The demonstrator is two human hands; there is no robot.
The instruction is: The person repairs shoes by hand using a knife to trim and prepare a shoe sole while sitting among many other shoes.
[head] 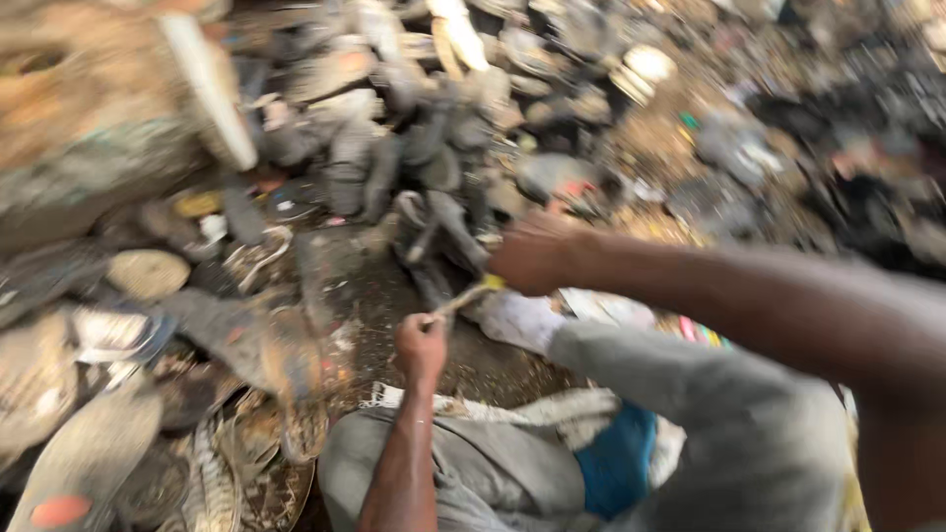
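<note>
Left hand (422,345) is clenched, fingers curled tight around the near end of a thin pale strip (463,296), possibly a strap or cord; blur prevents a firmer call. Right hand (532,254) is also closed into a fist, gripped on the far end of the same strip, where a small yellow bit is seen just at the knuckles. The strip is held taut between both fists, slanted up from left to right, above a white rag-like piece (517,320) lying just below the right hand. Both forearms are bare; the right one is extended in from the right edge of the frame. Grey trousers (749,424) with a blue patch (616,458) are seen below the hands, with a frayed whitish woven piece (512,406) draped across the lap. Dirt ground (365,296) is visible ahead of the hands. Beyond and to the left, a large pile of worn dark shoe soles and sandals (424,128) is spread around, heavily motion-blurred. A grey sole with an orange spot (84,463) is lying at lower left.
</note>
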